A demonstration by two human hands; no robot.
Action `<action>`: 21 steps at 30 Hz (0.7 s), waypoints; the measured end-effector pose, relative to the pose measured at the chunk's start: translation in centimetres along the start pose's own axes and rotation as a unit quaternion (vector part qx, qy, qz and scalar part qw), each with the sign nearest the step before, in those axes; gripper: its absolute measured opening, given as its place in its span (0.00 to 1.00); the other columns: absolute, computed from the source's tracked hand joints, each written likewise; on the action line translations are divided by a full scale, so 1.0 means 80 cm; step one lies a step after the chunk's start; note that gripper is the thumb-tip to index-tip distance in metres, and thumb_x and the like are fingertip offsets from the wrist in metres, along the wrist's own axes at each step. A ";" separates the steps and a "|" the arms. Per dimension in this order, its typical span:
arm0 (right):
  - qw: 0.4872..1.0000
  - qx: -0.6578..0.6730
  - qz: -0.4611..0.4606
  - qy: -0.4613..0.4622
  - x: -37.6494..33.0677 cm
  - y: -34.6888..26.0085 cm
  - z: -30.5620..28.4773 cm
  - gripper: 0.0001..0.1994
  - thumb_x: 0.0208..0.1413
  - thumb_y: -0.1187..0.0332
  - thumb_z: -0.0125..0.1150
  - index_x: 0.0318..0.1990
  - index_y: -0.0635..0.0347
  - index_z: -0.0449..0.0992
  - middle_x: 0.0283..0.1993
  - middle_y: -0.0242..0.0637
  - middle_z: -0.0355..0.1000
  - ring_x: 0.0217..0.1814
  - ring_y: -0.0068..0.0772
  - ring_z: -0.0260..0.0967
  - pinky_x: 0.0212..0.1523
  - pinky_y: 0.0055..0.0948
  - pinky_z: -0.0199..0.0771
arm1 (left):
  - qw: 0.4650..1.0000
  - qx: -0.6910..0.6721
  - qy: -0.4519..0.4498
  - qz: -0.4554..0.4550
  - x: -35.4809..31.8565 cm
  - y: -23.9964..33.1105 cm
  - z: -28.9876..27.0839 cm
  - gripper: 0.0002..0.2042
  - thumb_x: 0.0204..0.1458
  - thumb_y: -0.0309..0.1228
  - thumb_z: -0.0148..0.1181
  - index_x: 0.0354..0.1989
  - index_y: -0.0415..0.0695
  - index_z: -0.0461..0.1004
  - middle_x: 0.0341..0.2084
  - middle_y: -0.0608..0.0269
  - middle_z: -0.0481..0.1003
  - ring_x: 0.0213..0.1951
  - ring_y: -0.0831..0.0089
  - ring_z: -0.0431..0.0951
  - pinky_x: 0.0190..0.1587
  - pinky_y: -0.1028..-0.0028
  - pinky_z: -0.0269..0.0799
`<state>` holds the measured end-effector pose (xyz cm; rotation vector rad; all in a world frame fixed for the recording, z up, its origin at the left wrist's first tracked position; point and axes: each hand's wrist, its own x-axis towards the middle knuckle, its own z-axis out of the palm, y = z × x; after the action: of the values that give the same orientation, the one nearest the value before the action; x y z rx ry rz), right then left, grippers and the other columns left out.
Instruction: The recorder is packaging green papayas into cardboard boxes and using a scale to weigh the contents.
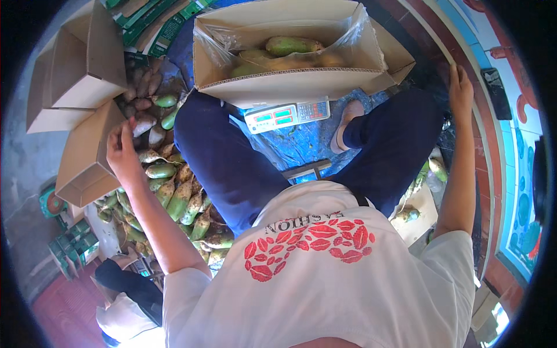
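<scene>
My left hand (pixel 122 149) is raised at the left, beside a pile of green radishes (pixel 181 200) and the edge of an open carton. Its fingers are loosely bent and apart, and I see nothing in them. A purplish root (pixel 144 124) lies just past its fingertips. On the far right, my right hand (pixel 461 90) is stretched out by a brown ledge, with its fingers extended and no object visible in it. Ahead of me a cardboard box (pixel 278 87) with a clear plastic liner holds several green radishes (pixel 293 46). It stands at a digital scale (pixel 287 116).
Empty-looking cartons (pixel 87 156) are stacked at the left. Green printed cardboard (pixel 165 26) lies at the far left. Blue sheeting (pixel 301 142) covers the floor between my legs. A dark phone-like object (pixel 496 93) rests at the right. Another person (pixel 130 301) is partly visible at lower left.
</scene>
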<state>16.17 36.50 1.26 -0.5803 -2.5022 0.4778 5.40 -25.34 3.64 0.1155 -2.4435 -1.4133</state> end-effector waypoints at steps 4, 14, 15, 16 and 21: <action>0.992 -0.075 0.098 -0.027 -0.078 0.076 -0.003 0.20 0.57 0.56 0.44 0.41 0.67 0.71 0.37 0.57 0.69 0.42 0.55 0.66 0.41 0.37 0.65 | 0.996 -0.022 0.056 -0.066 -0.044 -0.047 -0.035 0.11 0.54 0.31 0.49 0.37 0.36 0.72 0.33 0.59 0.75 0.37 0.75 0.73 0.43 0.77 0.66; 0.987 -0.049 0.137 -0.064 -0.181 0.137 0.028 0.14 0.54 0.62 0.47 0.36 0.65 0.71 0.33 0.53 0.70 0.37 0.52 0.68 0.37 0.39 0.66 | 0.987 0.023 0.079 -0.141 -0.090 -0.136 -0.058 0.13 0.54 0.34 0.48 0.32 0.35 0.73 0.26 0.65 0.76 0.27 0.80 0.71 0.30 0.78 0.64; 0.992 -0.032 0.106 -0.054 -0.180 0.136 0.028 0.13 0.53 0.63 0.49 0.37 0.65 0.71 0.33 0.51 0.71 0.35 0.49 0.70 0.36 0.37 0.67 | 0.985 0.066 0.068 -0.144 -0.091 -0.144 -0.063 0.13 0.54 0.34 0.47 0.32 0.35 0.73 0.25 0.65 0.77 0.27 0.80 0.72 0.30 0.78 0.64; 0.993 -0.031 0.104 -0.053 -0.178 0.136 0.025 0.13 0.53 0.63 0.49 0.37 0.65 0.71 0.33 0.51 0.71 0.35 0.49 0.70 0.36 0.37 0.67 | 0.985 0.065 0.070 -0.144 -0.093 -0.154 -0.066 0.13 0.54 0.34 0.47 0.32 0.35 0.73 0.25 0.65 0.77 0.27 0.80 0.72 0.30 0.78 0.64; 0.973 -0.020 0.196 -0.118 -0.158 0.100 -0.012 0.11 0.48 0.67 0.55 0.34 0.66 0.73 0.31 0.44 0.73 0.33 0.35 0.72 0.34 0.30 0.68 | 0.987 -0.027 0.094 -0.127 -0.117 -0.205 -0.065 0.10 0.52 0.30 0.48 0.29 0.36 0.73 0.26 0.62 0.76 0.27 0.77 0.73 0.31 0.77 0.65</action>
<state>28.92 37.28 -6.61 -1.1014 -2.6272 0.6778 14.48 -35.87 -10.14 0.5403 -2.2956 -1.4952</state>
